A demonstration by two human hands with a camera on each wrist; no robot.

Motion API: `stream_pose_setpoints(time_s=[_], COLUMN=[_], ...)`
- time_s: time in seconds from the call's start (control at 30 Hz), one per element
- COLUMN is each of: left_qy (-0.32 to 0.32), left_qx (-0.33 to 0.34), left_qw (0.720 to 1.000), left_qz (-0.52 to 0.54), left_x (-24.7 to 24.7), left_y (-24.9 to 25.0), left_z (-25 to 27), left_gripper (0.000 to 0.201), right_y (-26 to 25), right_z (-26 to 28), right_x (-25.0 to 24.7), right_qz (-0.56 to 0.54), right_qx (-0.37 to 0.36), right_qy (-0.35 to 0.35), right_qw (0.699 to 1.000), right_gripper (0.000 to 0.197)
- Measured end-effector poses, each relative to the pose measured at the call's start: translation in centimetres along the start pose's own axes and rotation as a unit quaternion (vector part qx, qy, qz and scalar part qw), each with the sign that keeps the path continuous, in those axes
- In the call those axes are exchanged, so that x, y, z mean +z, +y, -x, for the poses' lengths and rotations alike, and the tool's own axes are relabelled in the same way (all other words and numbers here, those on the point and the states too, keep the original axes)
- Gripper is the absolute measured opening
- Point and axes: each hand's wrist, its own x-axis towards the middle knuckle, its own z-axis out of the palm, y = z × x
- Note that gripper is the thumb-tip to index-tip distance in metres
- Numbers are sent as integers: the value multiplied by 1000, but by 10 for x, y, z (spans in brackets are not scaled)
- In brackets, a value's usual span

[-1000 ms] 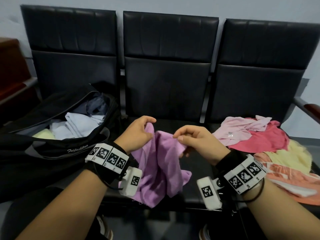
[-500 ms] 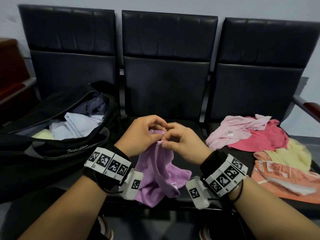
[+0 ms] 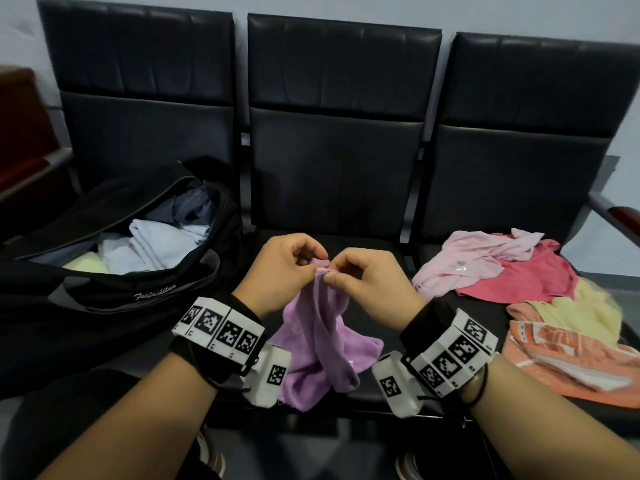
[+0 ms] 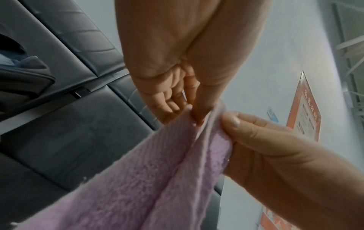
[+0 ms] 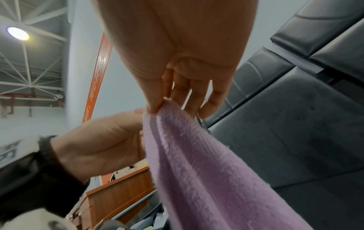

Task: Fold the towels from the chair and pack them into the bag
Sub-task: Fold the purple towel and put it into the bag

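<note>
Both hands meet above the front of the middle seat (image 3: 332, 244) of a three-seat row upholstered in black, smooth, panel-stitched leatherette. The left hand (image 3: 280, 271) and the right hand (image 3: 372, 282) each pinch the top edge of the lilac towel (image 3: 318, 344) between thumb and curled fingers, so each grip is closed on the cloth, the two nearly touching. In the left wrist view the left thumb and fingertips (image 4: 199, 115) clamp a doubled hem while the right thumb presses the adjacent fold. The towel is soft looped terry with a ribbed band near the hem; it hangs from the pinch points in loose vertical folds, and its lower end lies crumpled on the seat edge.

On the left seat stands the black bag (image 3: 114, 299), soft fabric, zip mouth open, script lettering on its front panel. Inside lie folded towels (image 3: 162, 244) in pale blue and white, with a pale yellow one at the near corner.

On the right seat lies an unfolded heap: a pale pink towel (image 3: 464, 265) overlapping a deep pink towel (image 3: 519, 282), then a yellow towel (image 3: 581, 313) and an orange patterned towel (image 3: 568, 362) nearest the front.
</note>
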Motion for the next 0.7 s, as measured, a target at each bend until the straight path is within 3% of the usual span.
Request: stream_pose_setpoints(time_s=[0.23, 0.4, 0.47, 0.57, 0.7], left_qy=[-48, -50, -29, 15, 106], left_qx=[5, 13, 41, 78, 125], left_qw=[999, 999, 997, 993, 984], left_qz=[-8, -11, -62, -86, -69], left_x=[-8, -10, -10, -12, -20], left_y=[10, 7, 5, 3, 8], left_z=[3, 4, 4, 4, 0], left_gripper=[26, 22, 18, 18, 30], right_y=[2, 0, 0, 6, 34], right_z=[-2, -3, -4, -2, 9], right_x=[4, 9, 6, 0, -2], right_qz=[38, 40, 17, -13, 90], right_qx=[21, 26, 32, 38, 54], right_qy=[59, 71, 45, -51, -140], right_qw=[997, 996, 998, 998, 985], right_gripper=[14, 16, 12, 6, 25])
